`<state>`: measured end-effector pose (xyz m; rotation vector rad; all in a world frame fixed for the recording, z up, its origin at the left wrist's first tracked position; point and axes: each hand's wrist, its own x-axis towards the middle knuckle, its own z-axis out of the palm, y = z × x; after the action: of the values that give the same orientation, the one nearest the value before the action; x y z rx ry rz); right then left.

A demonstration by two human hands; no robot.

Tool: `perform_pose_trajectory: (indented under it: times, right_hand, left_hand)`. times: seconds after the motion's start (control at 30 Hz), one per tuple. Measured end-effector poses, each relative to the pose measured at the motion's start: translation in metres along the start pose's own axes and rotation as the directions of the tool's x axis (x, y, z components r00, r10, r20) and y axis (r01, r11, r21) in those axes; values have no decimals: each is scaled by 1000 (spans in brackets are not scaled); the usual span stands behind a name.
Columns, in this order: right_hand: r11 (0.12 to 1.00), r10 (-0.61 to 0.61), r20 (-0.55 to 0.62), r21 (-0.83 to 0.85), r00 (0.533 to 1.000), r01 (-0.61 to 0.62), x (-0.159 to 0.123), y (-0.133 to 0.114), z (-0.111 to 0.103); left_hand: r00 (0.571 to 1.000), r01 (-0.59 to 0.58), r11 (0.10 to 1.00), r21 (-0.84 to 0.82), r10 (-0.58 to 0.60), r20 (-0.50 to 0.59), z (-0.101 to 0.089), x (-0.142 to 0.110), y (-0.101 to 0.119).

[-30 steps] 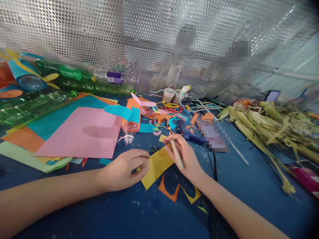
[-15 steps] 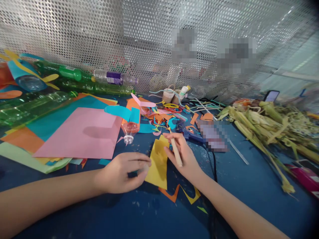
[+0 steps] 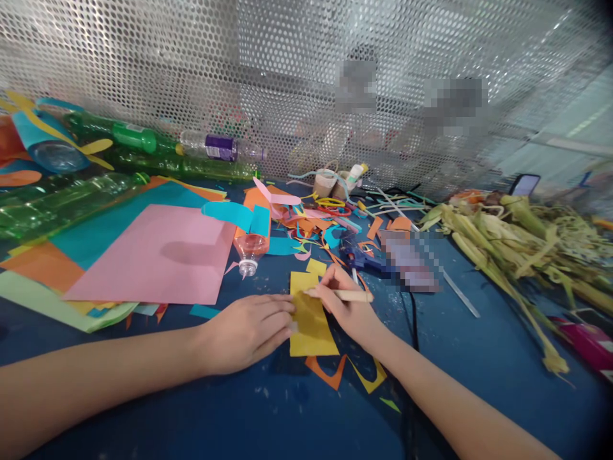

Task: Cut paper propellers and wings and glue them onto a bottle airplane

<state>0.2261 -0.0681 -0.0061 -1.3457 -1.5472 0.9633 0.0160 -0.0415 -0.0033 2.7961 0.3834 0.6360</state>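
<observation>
My right hand grips a pale wooden-looking pencil, its tip over the upper part of a yellow sheet of paper. The sheet lies on the blue table, with a small yellow piece just beyond it. Along the sheet's left edge rests my left hand, palm down and open, its fingertips touching the paper. Past that hand is a cut clear bottle neck wrapped in orange and blue paper.
Stacked coloured paper lies at left before green bottles. Paper scraps, a blue glue gun and paper cups sit further back. Corn husks spread at right; a black cord crosses the table.
The yellow sheet has turned to lie straighter. My left hand has flattened down at its edge. The right hand has tilted the pencil so its tip points left onto the paper.
</observation>
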Motion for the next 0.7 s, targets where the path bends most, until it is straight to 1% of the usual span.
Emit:
perform_pose_trajectory:
  times: [0.1, 0.17, 0.27, 0.4, 0.57, 0.7]
  right_hand:
    - [996, -25, -25, -89, 999, 23, 3, 3, 1]
    - [993, -36, -33, -110, 999, 32, 4, 3, 1]
    - [995, -20, -30, -100, 999, 17, 4, 3, 0]
    - [997, -3, 12, -75, 1000, 4, 3, 4, -1]
    - [996, -16, 56, -90, 998, 21, 3, 4, 0]
    - [995, -21, 61, -97, 998, 27, 3, 5, 0]
  left_hand:
    - [1000, 9, 1000, 22, -9, -4, 1, -1, 1]
    - [1000, 5, 999, 33, -4, -13, 1, -1, 1]
    - [1000, -11, 1000, 22, 11, -20, 1, -1, 1]
    - [1000, -5, 1000, -11, 5, -4, 2, -1, 1]
    - [1000, -1, 1000, -7, 1, 15, 3, -3, 0]
    - [1000, -5, 1000, 4, 5, 24, 3, -2, 0]
